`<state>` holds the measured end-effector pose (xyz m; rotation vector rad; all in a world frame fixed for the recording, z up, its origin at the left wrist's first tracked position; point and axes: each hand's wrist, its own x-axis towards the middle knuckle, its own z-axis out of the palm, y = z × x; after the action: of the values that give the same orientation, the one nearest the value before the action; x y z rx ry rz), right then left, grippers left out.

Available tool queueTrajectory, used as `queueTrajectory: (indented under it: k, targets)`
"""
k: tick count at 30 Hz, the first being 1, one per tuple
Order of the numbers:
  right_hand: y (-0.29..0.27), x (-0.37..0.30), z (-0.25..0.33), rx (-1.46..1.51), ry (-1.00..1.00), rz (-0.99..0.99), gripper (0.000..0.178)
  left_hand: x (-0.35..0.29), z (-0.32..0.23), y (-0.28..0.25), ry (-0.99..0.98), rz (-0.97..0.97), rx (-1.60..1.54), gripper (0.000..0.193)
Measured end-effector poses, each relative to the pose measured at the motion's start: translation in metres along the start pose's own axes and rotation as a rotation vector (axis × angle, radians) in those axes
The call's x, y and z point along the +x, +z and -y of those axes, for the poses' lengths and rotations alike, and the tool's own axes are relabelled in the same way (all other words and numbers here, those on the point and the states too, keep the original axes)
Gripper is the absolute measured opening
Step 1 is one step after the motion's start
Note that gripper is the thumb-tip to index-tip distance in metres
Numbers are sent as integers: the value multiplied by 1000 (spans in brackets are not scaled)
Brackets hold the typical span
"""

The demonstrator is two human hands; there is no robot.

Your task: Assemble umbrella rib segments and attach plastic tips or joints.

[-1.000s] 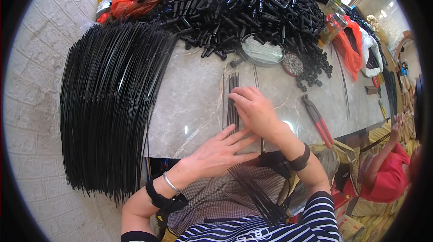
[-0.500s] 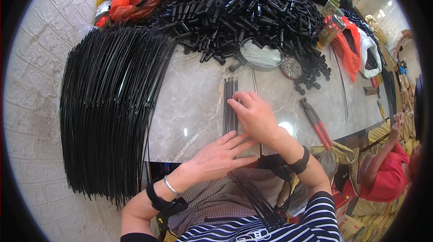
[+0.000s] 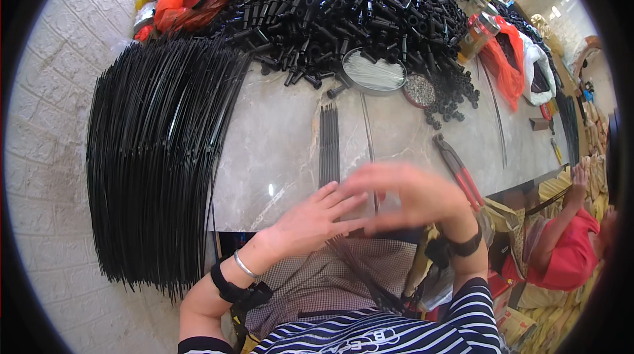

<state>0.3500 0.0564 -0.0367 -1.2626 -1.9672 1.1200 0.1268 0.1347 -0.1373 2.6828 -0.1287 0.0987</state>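
Observation:
A narrow row of thin black rods [image 3: 329,142] lies side by side on the grey tabletop in front of me. The rods run toward me over the table's front edge, and their near ends hang down over my lap. My left hand [image 3: 314,220] rests across them at the edge, fingers stretched out and lying flat. Just to its right, my right hand [image 3: 413,192] is raised over the table edge and smeared by motion. Whether anything is between its fingers does not show. Red-handled pincers [image 3: 459,172] lie right of that hand.
A thick stack of long black rods [image 3: 158,162] fills the left side. Black tubular parts [image 3: 317,10] are heaped at the back. Before them stand a round dish [image 3: 374,92] of thin white sticks and a red dish [image 3: 411,99] of small bits. Another person [image 3: 561,248] sits at right.
My right hand has come off the rods and moved toward me and to the right. My left hand stays flat on the rods. The view has shifted slightly.

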Motion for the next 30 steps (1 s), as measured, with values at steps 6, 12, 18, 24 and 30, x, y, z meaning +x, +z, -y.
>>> queueTrajectory:
  k: [6, 12, 18, 24, 30]
  targets:
    - [68, -26, 25, -229, -70, -4, 39, 7, 2, 4, 22, -46, -33, 56]
    - [31, -18, 9, 133, -119, 79, 47, 1, 10, 1, 34, 32, 64, 61]
    - [39, 20, -65, -484, 11, -272, 53, 8, 6, 0, 106, -40, 140, 52]
    - [53, 42, -74, -721, -13, -247, 47, 6, 8, -1, 101, -52, 79, 51]
    - [48, 51, -79, -626, -43, -371, 42, 5, 8, 0, 93, -60, 73, 59]
